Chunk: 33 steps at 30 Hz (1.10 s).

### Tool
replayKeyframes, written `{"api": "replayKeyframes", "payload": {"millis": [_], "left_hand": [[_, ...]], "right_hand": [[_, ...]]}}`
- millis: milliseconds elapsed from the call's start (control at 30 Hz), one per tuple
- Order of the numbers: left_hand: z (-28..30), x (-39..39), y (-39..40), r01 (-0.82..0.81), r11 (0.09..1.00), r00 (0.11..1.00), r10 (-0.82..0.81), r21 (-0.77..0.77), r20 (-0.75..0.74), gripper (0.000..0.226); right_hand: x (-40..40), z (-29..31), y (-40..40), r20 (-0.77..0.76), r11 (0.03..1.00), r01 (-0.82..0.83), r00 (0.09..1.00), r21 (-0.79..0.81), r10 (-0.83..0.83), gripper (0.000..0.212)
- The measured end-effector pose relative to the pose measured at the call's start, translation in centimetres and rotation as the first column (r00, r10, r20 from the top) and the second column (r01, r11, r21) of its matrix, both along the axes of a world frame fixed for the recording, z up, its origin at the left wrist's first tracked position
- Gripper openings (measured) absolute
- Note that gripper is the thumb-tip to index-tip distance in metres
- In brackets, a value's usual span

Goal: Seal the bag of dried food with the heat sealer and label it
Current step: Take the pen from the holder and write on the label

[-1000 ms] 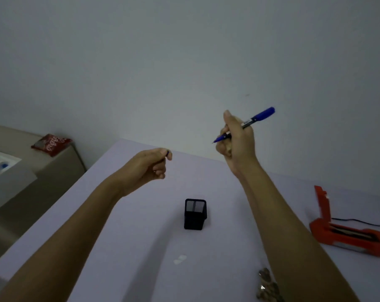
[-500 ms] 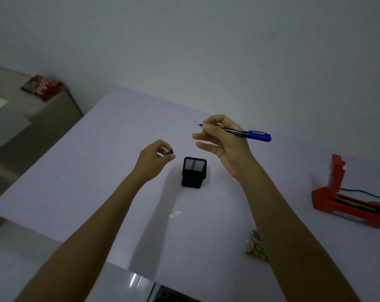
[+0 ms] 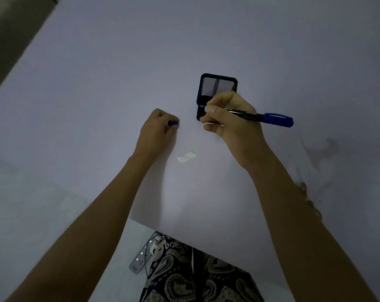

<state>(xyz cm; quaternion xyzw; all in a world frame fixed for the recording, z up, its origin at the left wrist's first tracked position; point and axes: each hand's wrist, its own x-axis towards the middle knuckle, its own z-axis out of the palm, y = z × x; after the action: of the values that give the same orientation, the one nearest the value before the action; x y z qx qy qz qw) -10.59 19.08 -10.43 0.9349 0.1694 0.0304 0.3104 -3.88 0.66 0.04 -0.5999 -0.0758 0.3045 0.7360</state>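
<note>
My right hand grips a blue marker pen, tip pointing left, its capped far end sticking out to the right. My left hand is closed around the small blue pen cap, which peeks out between the fingers. A small white label lies flat on the white table between and just below both hands. A clear bag of dried food shows only as a sliver behind my right forearm. The heat sealer is out of view.
A black mesh pen holder stands on the table right behind my right hand. A white power strip lies on the floor below the table's near edge, beside patterned clothing. A dark cabinet edge is at top left.
My head has tilted down, so the wall and the orange heat sealer left the view. Both hands have lowered toward the table, near the label, with the pen now level.
</note>
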Motion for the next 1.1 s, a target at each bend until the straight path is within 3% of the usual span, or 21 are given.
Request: {"api": "replayKeyframes", "payload": {"millis": [167,267,500,967,1100], "left_hand": [[0.0,-0.4,-0.4,-0.018,1.0,0.997,0.016,0.02,0.076,0.03],[0.9,-1.5,-1.5,0.003,1.0,0.993,-0.006,0.03,0.115,0.024],[0.6,-4.7,-5.4,0.215,0.977,0.97,-0.213,0.009,-0.114,0.04],[0.6,-4.1,-5.9,0.205,0.978,0.971,-0.207,-0.028,-0.118,0.01],[0.9,-3.5,-5.5,0.231,0.971,0.963,-0.237,-0.062,-0.125,0.014]], "right_hand": [[-0.5,-2.3,0.5,-0.013,1.0,0.012,1.0,-0.014,-0.012,0.018],[-0.8,-3.0,0.0,-0.038,0.999,0.025,0.999,-0.027,-0.026,0.02],[-2.0,-4.0,-1.3,-0.089,0.993,0.043,0.995,-0.107,-0.052,0.02],[-3.9,-5.8,-1.4,-0.156,0.984,0.06,0.984,-0.168,-0.087,0.014],[-3.9,-6.2,-1.4,-0.13,0.977,0.07,0.987,-0.2,-0.097,0.005]]}}
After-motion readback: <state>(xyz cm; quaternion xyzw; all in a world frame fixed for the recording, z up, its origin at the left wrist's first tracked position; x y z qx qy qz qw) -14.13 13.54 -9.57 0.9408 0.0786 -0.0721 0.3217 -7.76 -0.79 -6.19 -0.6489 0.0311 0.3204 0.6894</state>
